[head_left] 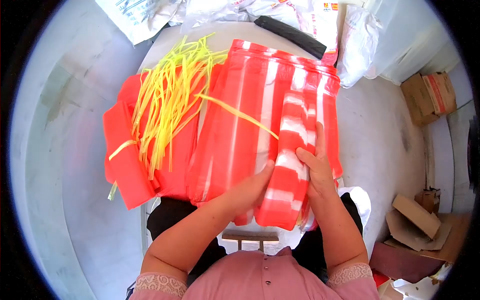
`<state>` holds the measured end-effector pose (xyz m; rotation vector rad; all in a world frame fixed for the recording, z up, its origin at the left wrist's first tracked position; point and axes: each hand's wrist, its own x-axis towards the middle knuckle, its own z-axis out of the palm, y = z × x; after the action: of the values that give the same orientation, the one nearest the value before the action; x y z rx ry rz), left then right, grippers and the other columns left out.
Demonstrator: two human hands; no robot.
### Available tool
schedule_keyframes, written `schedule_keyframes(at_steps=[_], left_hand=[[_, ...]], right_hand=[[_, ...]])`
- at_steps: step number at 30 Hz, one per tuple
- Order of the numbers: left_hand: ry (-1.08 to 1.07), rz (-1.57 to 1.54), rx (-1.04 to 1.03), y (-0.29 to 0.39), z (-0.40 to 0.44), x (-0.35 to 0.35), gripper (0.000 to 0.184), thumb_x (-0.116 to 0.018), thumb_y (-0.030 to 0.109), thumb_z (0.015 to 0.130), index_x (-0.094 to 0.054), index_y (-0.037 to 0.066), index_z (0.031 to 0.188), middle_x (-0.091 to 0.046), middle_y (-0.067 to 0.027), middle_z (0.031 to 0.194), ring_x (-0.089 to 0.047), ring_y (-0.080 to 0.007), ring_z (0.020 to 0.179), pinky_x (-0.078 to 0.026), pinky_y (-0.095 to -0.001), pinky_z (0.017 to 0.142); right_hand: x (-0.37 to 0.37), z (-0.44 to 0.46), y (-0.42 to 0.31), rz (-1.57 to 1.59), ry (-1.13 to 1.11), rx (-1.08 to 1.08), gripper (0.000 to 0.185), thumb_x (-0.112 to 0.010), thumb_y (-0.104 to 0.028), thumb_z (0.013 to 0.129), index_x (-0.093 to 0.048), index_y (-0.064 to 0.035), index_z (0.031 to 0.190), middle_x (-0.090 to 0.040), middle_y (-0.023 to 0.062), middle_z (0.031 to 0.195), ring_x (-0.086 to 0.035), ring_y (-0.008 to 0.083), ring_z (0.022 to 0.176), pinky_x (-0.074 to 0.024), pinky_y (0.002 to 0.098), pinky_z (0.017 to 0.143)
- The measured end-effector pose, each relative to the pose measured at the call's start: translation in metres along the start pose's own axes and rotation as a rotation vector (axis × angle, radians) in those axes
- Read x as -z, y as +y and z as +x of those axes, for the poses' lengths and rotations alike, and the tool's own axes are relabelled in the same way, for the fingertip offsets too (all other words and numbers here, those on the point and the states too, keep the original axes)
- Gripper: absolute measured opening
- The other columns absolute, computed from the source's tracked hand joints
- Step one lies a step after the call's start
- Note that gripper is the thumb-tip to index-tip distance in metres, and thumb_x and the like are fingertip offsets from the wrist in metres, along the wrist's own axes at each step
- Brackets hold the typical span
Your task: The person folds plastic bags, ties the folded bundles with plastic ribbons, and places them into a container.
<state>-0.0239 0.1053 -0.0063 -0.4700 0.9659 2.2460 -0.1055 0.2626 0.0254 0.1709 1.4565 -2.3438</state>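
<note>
A folded bundle of red-and-white striped plastic bags (286, 192) lies lengthwise before me, between my two hands. At its left edge is my left hand (254, 189), fingers mostly hidden behind the plastic. My right hand (318, 165) grips the right side, thumb on top and a finger stretched along the edge. Beneath the bundle spreads a stack of striped plastic bags (232, 110). A single yellow strip (240, 114) runs across the stack and disappears at the bundle.
Many yellow plastic strips (172, 95) lie loose at left over red plastic. A red folded bundle (129, 167) tied with a yellow strip sits beside them. Behind are a black bar (291, 37) and white sacks (272, 11). Cardboard boxes (429, 98) stand at right.
</note>
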Motion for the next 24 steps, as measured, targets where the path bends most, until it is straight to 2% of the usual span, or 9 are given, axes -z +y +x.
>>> schedule_keyframes(at_steps=[3,6,9,12,15,19,20,22,24], left_hand=[[0.041,-0.083,-0.115,0.006,-0.002,-0.005,0.056,-0.049,0.042,0.112,-0.045,0.001,0.151,-0.060,-0.0156,0.144,-0.060,-0.0263,0.130,-0.047,-0.0422,0.112],[0.219,0.393,-0.368,0.007,0.008,-0.015,0.056,-0.065,0.023,0.104,-0.041,-0.002,0.148,-0.062,-0.0180,0.136,-0.063,-0.0227,0.123,-0.052,-0.0386,0.102],[0.216,0.461,-0.400,0.002,0.017,-0.014,0.059,-0.067,0.005,0.097,-0.038,-0.001,0.149,-0.066,-0.0189,0.126,-0.066,-0.0213,0.115,-0.055,-0.0347,0.094],[0.236,0.419,-0.469,0.001,0.022,-0.022,0.064,-0.064,-0.002,0.096,-0.038,0.005,0.154,-0.067,-0.0088,0.118,-0.067,-0.0130,0.095,-0.055,-0.0275,0.081],[0.190,0.493,-0.422,0.009,0.029,-0.018,0.064,-0.063,-0.003,0.096,-0.041,0.008,0.155,-0.067,-0.0080,0.116,-0.066,-0.0118,0.093,-0.054,-0.0267,0.081],[0.225,0.509,-0.423,0.010,0.041,-0.014,0.065,-0.060,-0.007,0.095,-0.045,0.009,0.157,-0.067,-0.0102,0.126,-0.067,-0.0127,0.102,-0.056,-0.0283,0.088],[0.166,0.426,-0.376,0.010,0.040,-0.013,0.065,-0.058,-0.008,0.095,-0.045,0.008,0.157,-0.065,-0.0114,0.134,-0.067,-0.0149,0.110,-0.055,-0.0304,0.094],[0.171,0.446,-0.385,0.007,0.042,-0.007,0.065,-0.058,-0.009,0.095,-0.044,0.007,0.157,-0.064,-0.0119,0.135,-0.066,-0.0160,0.113,-0.054,-0.0308,0.097],[0.168,0.449,-0.397,0.006,0.045,-0.007,0.065,-0.058,-0.009,0.095,-0.044,0.006,0.157,-0.064,-0.0122,0.137,-0.065,-0.0168,0.116,-0.054,-0.0311,0.099]], right_hand=[[0.006,-0.002,-0.002,-0.101,0.041,0.049,0.110,-0.072,0.009,0.083,-0.009,-0.0148,0.170,-0.037,0.0166,0.163,-0.055,0.0259,0.134,-0.0541,0.0364,0.104],[0.025,0.001,0.009,-0.225,0.016,0.152,0.106,-0.075,0.007,0.084,-0.015,-0.0154,0.169,-0.037,0.0143,0.161,-0.048,0.0261,0.142,-0.0522,0.0399,0.110],[0.040,0.002,0.015,-0.369,-0.031,0.270,0.105,-0.074,0.006,0.085,-0.014,-0.0149,0.169,-0.036,0.0145,0.161,-0.044,0.0262,0.144,-0.0483,0.0405,0.113],[0.055,0.004,0.011,-0.495,-0.033,0.298,0.102,-0.071,0.005,0.087,-0.013,-0.0126,0.169,-0.034,0.0146,0.163,-0.043,0.0257,0.145,-0.0458,0.0404,0.115],[0.072,0.006,0.003,-0.572,-0.087,0.237,0.098,-0.069,0.003,0.089,-0.013,-0.0104,0.169,-0.034,0.0150,0.164,-0.042,0.0254,0.146,-0.0432,0.0405,0.116],[0.085,0.004,-0.014,-0.468,-0.201,0.059,0.091,-0.068,0.002,0.091,-0.020,-0.0087,0.167,-0.037,0.0170,0.162,-0.047,0.0251,0.142,-0.0438,0.0396,0.115],[0.086,0.003,-0.019,-0.499,-0.200,0.029,0.089,-0.069,0.001,0.091,-0.023,-0.0089,0.166,-0.039,0.0161,0.160,-0.048,0.0252,0.141,-0.0447,0.0399,0.114],[0.087,-0.003,-0.031,-0.556,-0.196,-0.038,0.085,-0.070,0.000,0.090,-0.029,-0.0092,0.165,-0.043,0.0142,0.158,-0.051,0.0253,0.138,-0.0463,0.0404,0.112],[0.088,-0.006,-0.043,-0.845,-0.241,0.069,0.075,-0.069,0.000,0.091,-0.039,-0.0097,0.159,-0.047,0.0128,0.152,-0.055,0.0269,0.133,-0.0488,0.0407,0.110]])
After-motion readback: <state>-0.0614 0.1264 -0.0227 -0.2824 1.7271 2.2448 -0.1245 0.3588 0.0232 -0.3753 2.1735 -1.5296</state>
